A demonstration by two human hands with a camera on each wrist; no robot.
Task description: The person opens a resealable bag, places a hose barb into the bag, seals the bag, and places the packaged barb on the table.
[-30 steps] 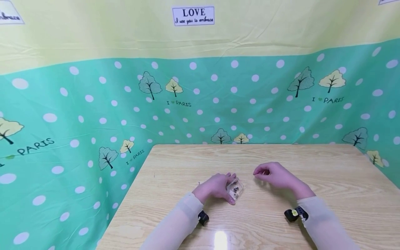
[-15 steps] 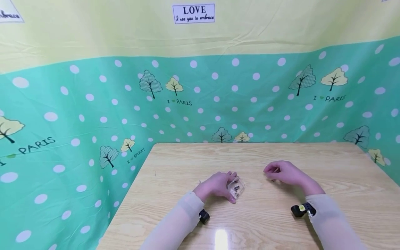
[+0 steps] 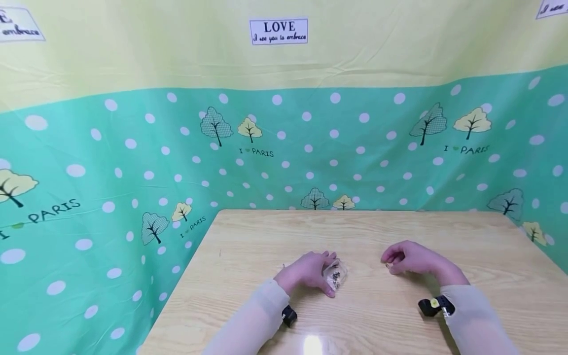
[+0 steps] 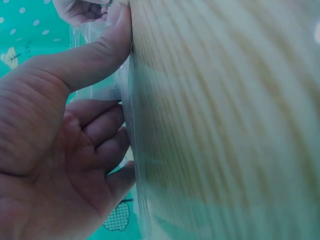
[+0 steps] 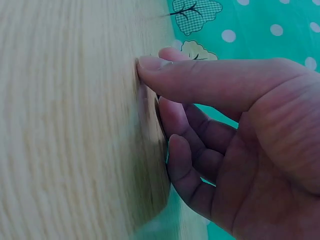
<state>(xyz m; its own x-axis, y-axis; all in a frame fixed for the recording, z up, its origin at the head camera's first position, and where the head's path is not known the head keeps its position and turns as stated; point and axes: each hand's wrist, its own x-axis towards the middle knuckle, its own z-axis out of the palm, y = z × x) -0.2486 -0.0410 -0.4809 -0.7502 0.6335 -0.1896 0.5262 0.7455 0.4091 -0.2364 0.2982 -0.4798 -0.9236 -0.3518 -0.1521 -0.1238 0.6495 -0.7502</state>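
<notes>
My left hand (image 3: 310, 271) grips a small clear plastic box (image 3: 341, 280) on the table, thumb on the near side and fingers on the far side. Several small dark, shiny pieces (image 3: 336, 277) lie in it; their kind is too small to tell. In the left wrist view the thumb lies across the clear box (image 4: 95, 92). Right of the box, my right hand (image 3: 417, 259) is low at the tabletop, thumb and forefinger brought together at a tiny shiny piece (image 3: 388, 266). The right wrist view shows the thumb (image 5: 200, 80) at the table surface; the tiny piece is hidden there.
The light wood-grain table (image 3: 275, 231) reaches back to a green dotted cloth (image 3: 266, 128) that hangs behind it and at the sides. A thin dark mark (image 3: 220, 253) shows on the table at the left. Each wrist wears a black camera (image 3: 289, 316).
My right hand has moved to the right, away from the box, and a tiny piece now shows at its fingertips. The left hand and box stay in place; the head view tilts slightly.
</notes>
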